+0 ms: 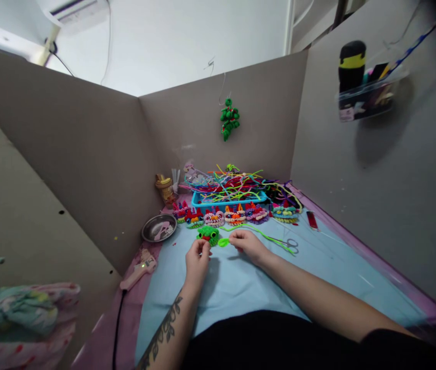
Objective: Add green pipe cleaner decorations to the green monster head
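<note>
My right hand (247, 243) pinches a bright green pipe cleaner bent into a small leaf-like loop (223, 242), which points toward my left hand. Thumb and fingers of my left hand (197, 259) are pressed together just in front of a fuzzy green figure (207, 234) with round eyes and a red patch. Whatever those left fingers hold is hidden, and I cannot tell if they touch the figure. Behind my right hand, a long light green pipe cleaner (258, 229) stretches across the blue cloth to a pair of scissors (290, 245).
Several colourful fuzzy figures (235, 215) line up before a blue basket (202, 201) heaped with pipe cleaners. On the left are a metal bowl (148, 234) and a pink glue gun (140, 270) with a black cord. Grey panels (187, 139) enclose the table; a red item (312, 221) lies right.
</note>
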Demonstrator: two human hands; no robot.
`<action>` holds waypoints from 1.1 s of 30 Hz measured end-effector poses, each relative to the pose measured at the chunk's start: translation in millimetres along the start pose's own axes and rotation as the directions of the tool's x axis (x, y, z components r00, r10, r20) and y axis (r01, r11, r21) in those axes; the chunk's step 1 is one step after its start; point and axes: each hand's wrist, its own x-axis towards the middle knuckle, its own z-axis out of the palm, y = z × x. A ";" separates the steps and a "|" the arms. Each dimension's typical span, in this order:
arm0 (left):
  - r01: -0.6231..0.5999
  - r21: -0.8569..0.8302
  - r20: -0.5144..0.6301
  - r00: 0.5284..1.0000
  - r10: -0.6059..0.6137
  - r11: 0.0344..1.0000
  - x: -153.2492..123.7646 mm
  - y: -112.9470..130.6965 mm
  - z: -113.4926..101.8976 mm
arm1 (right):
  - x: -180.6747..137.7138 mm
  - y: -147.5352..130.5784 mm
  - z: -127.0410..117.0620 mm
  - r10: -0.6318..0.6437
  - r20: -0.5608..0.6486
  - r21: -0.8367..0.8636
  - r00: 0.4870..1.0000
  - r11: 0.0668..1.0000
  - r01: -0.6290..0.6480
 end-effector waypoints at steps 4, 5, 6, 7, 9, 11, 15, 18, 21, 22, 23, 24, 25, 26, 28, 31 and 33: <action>-0.091 0.172 0.072 0.994 0.079 0.981 -0.5 -3.4 1.5 | 2.8 6.5 -2.0 0.085 0.038 0.007 0.996 0.996 -0.085; -0.111 0.206 0.087 0.992 0.095 0.972 -0.7 -3.5 1.9 | 3.4 8.0 -2.1 0.095 0.043 -0.009 0.995 0.995 -0.095; -0.127 0.231 0.096 0.990 0.108 0.965 -1.0 -3.4 2.2 | 4.1 9.3 -2.3 0.092 0.043 -0.040 0.995 0.995 -0.090; -0.139 0.250 0.101 0.988 0.117 0.958 -1.1 -2.9 2.4 | 4.9 10.4 -2.8 0.074 0.042 -0.087 0.996 0.994 -0.070; -0.151 0.272 0.097 0.987 0.128 0.950 -1.5 -1.5 2.5 | 7.0 11.8 -4.5 -0.024 0.033 -0.238 0.999 0.971 0.031; -0.152 0.285 0.091 0.987 0.131 0.947 -1.7 -0.3 2.2 | 9.3 12.4 -7.3 -0.197 0.038 -0.438 0.980 0.878 0.194; -0.159 0.295 0.109 0.985 0.132 0.942 -1.9 1.0 1.6 | 13.6 12.3 -13.7 -0.412 0.247 -0.696 0.877 0.554 0.456; -0.161 0.300 0.114 0.985 0.133 0.940 -2.1 2.1 1.7 | 16.5 11.7 -19.3 -0.354 0.415 -0.714 0.838 0.444 0.541; -0.159 0.297 0.102 0.986 0.134 0.941 -2.6 3.8 2.0 | 20.9 8.9 -31.1 -0.348 0.344 -0.744 0.872 0.465 0.480; -0.156 0.296 0.097 0.986 0.133 0.942 -2.8 4.1 2.0 | 22.9 7.5 -37.2 -0.358 0.280 -0.766 0.891 0.476 0.432; -0.153 0.294 0.093 0.987 0.131 0.943 -2.9 4.3 2.0 | 25.0 5.9 -44.4 -0.358 0.214 -0.794 0.909 0.478 0.376; -0.149 0.294 0.086 0.988 0.129 0.944 -2.9 4.2 1.8 | 27.4 4.5 -52.3 -0.353 0.149 -0.824 0.924 0.472 0.313; -0.144 0.294 0.075 0.989 0.128 0.945 -2.9 3.8 1.6 | 29.8 3.5 -60.4 -0.336 0.081 -0.855 0.938 0.460 0.239; -0.138 0.295 0.061 0.990 0.126 0.945 -2.8 3.2 1.3 | 32.1 3.0 -68.3 -0.306 0.017 -0.885 0.952 0.438 0.157; -0.124 0.296 0.028 0.992 0.121 0.947 -2.3 2.1 0.5 | 35.9 4.0 -80.2 -0.280 -0.030 -0.915 0.960 0.394 0.086; -0.102 0.287 -0.006 0.994 0.109 0.952 -1.4 1.9 -0.6 | 37.6 9.9 -79.6 -0.273 0.030 -0.906 0.962 0.399 0.142; -0.097 0.275 -0.018 0.994 0.106 0.957 -1.0 2.9 -1.0 | 35.7 14.7 -65.3 -0.264 0.161 -0.862 0.951 0.433 0.266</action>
